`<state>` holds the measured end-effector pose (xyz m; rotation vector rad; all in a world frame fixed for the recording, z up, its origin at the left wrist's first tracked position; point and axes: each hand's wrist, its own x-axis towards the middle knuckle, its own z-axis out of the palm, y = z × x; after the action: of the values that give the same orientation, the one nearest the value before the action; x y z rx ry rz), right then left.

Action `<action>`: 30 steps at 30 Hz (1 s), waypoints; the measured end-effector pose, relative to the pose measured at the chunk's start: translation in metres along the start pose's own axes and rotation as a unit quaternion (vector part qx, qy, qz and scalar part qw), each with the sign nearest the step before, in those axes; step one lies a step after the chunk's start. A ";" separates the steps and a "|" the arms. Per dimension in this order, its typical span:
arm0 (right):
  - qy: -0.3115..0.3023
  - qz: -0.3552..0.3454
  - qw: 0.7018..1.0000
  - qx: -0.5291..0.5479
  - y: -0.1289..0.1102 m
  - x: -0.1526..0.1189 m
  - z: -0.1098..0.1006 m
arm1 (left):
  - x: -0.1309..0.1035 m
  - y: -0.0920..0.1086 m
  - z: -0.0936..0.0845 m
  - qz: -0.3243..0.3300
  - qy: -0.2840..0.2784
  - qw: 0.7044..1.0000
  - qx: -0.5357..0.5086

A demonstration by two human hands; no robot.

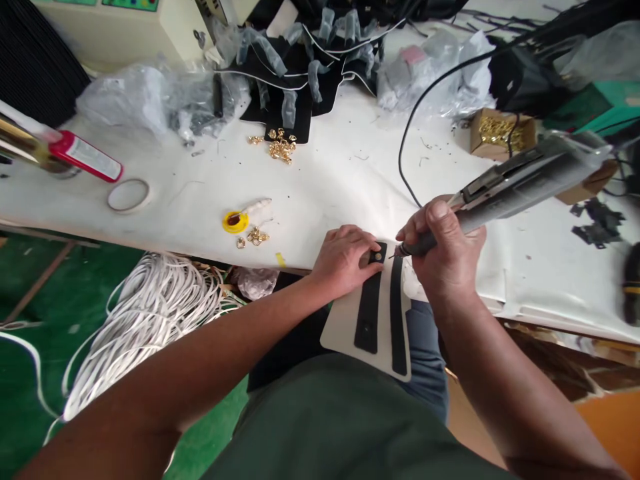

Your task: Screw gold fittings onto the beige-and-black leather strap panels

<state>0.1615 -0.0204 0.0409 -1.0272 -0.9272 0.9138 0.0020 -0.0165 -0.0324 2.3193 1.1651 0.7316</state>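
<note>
My right hand (447, 250) is wrapped round a dark electric screwdriver (520, 190), its tip low over the upper end of a beige panel (345, 323). The panel lies partly over my lap and the table edge, with two black straps on it. Thumb and fingers of my left hand (347, 257) close on the upper end of the left black strap (370, 303), beside a small gold screw head (378, 257). The other black strap (397, 320) runs down the panel's right side. Gold buckles (257, 235) and a yellow-rimmed pot (235, 221) with a brush lie left of my left hand.
More gold fittings (281, 147) sit by black pieces with plastic-wrapped ends. A red-capped tube (87, 157) and a tape roll (129, 195) are at left. At right stands a carton of gold parts (500, 133). The screwdriver's cable (407, 133) arcs over the table. White cords (150, 320) heap below.
</note>
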 end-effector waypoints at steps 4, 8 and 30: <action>-0.022 -0.019 1.000 -0.009 0.013 -0.004 0.004 | -0.001 -0.001 0.001 0.004 0.003 1.000 0.000; -0.027 -0.042 0.999 -0.009 0.020 -0.007 0.005 | -0.001 0.000 0.002 -0.002 -0.001 1.000 0.005; -0.038 -0.107 0.993 -0.046 0.034 -0.009 0.003 | -0.001 0.002 -0.001 -0.006 -0.008 1.000 0.015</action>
<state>0.1498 -0.0189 0.0079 -0.9551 -1.1282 0.7408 0.0024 -0.0184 -0.0309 2.3371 1.1889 0.6947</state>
